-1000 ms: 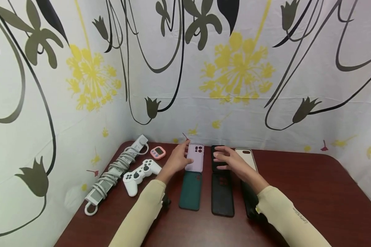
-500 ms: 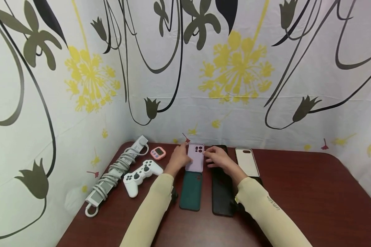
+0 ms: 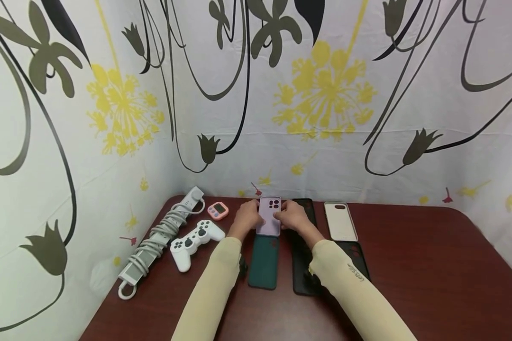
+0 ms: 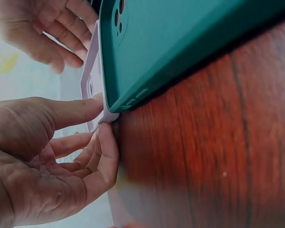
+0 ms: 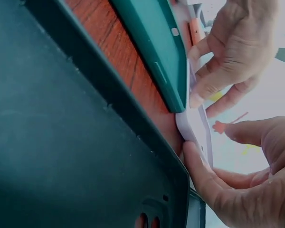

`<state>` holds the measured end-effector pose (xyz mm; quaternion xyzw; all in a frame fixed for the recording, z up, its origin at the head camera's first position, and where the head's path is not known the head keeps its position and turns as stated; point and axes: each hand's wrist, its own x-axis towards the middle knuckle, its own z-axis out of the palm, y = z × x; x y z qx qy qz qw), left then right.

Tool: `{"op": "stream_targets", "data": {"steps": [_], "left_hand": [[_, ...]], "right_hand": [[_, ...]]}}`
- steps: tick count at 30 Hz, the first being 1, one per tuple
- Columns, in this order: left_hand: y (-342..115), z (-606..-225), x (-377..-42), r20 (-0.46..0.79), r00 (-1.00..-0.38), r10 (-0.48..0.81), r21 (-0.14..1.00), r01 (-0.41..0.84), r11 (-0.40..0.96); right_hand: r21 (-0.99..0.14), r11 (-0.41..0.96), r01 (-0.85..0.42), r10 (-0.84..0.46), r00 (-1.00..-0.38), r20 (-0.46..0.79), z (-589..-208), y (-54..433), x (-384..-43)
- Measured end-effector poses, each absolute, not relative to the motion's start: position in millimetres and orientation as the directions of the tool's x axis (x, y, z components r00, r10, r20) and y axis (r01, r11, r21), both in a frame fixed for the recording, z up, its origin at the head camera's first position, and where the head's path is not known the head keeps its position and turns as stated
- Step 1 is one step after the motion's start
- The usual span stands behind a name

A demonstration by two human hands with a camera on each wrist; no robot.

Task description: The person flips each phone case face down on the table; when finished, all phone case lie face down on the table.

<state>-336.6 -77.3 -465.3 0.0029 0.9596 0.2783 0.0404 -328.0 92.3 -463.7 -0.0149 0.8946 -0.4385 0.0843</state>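
A lilac phone case [image 3: 269,217] lies at the back of the table, just beyond a teal phone case [image 3: 263,263]. My left hand [image 3: 245,219] pinches the lilac case's left edge, its thumb inside the rim and fingers outside, as the left wrist view shows. On the opposite edge, my right hand [image 3: 293,216] touches the lilac case's side with its fingers. In the right wrist view, the right thumb [image 5: 249,132] stands apart from the case. Black phone cases [image 3: 304,277] lie partly hidden beneath the right forearm.
Right of the black cases lies a cream phone case [image 3: 340,222], with another black case [image 3: 356,255] in front. At left are a white game controller [image 3: 196,241], a pink timer [image 3: 218,210] and a power strip [image 3: 162,237] wrapped in its cord. A patterned cloth [image 3: 324,166] hangs behind.
My right hand has moved left from above the black cases to the lilac case's right edge. My left hand has stayed near the lilac case's left edge, its fingers closing in.
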Motion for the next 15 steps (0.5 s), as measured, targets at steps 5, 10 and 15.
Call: {"op": "stream_targets", "data": {"steps": [5, 10, 15], "left_hand": [[-76, -461, -333, -0.102, -0.995, -0.006, 0.554, -0.062, 0.830], [-75, -463, -333, -0.084, -0.996, -0.011, 0.552, -0.056, 0.832], [-77, -466, -331, -0.099, -0.994, -0.037, 0.559, -0.086, 0.824]], "right_hand": [[-0.695, 0.719, -0.002, -0.068, -0.995, -0.067, -465, 86, -335], [-0.629, 0.777, -0.001, -0.037, -0.998, -0.044, -467, 84, -341], [-0.617, 0.787, -0.025, -0.062, -0.997, -0.039, -479, 85, -351]]}}
